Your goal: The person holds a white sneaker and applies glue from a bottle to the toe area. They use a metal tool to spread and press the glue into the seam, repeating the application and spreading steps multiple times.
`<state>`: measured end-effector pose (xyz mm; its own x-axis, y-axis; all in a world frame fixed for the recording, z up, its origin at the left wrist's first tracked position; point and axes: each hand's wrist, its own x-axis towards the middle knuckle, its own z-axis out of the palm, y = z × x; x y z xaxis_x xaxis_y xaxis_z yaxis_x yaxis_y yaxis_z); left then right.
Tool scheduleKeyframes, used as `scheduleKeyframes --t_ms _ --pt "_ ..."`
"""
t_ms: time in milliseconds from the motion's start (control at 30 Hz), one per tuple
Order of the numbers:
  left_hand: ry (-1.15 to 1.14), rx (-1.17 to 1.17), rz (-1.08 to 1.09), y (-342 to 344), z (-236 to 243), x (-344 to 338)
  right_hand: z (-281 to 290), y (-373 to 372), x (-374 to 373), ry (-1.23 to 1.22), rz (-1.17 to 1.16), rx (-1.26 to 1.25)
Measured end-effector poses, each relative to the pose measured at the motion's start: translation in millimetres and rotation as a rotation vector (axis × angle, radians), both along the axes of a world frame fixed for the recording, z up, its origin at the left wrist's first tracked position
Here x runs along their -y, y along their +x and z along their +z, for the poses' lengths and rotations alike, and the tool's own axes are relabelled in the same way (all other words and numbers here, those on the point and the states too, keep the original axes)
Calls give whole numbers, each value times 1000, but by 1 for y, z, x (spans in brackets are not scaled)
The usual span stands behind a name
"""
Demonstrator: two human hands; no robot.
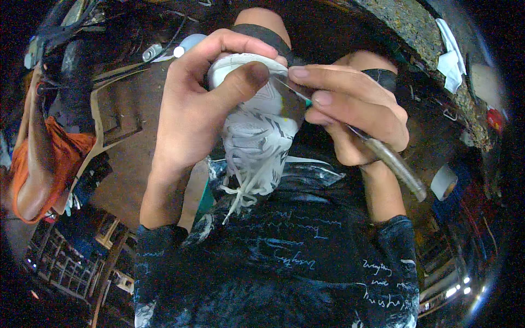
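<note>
A white shoe [254, 134] with dark markings and tied laces stands toe-up in front of me, its laces toward my body. My left hand [202, 93] wraps round its toe end, the thumb pressed on the upper and the fingers over the sole's edge. In my right hand [355, 109] is an awl [394, 167], a thin metal shaft with a worn, brownish-grey handle. Its shaft slants up-left to the shoe's rim, where my right thumb and forefinger pinch close to the edge. Whether the tip has gone into the shoe is hidden.
My bare knees [261, 23] are behind the shoe. A person in an orange garment [49, 164] is at the left. A small metal can [152, 52] lies beyond my left hand. At the right are a rough ledge [415, 38], white paper [451, 65] and a white roll [444, 182].
</note>
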<state>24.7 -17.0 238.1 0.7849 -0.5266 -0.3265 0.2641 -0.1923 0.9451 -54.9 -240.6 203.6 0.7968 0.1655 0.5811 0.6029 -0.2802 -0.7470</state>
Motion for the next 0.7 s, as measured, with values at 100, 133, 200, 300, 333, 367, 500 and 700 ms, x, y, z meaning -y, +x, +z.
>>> scheduleKeyframes --t_ms 100,133,200,300,333,367,500,700 --pt "-41 20 30 1 2 -1 -6 -2 -6 77 -15 19" --pt "-50 34 46 1 1 -1 -8 -4 -9 88 -29 22" --pt "-109 -23 97 -3 -1 1 -13 -8 -13 103 -49 21" --pt "-131 -15 119 -7 -4 2 -14 -12 -15 100 -64 17" --pt "-135 5 117 -7 -5 2 -13 -12 -15 88 -69 18" --pt "-122 5 118 -8 -5 2 -12 -12 -15 75 -73 19" --pt "-127 44 125 -8 -6 0 -7 -9 -21 8 -127 86" --pt "-152 70 131 -9 -9 -1 -4 -6 -25 -27 -132 129"
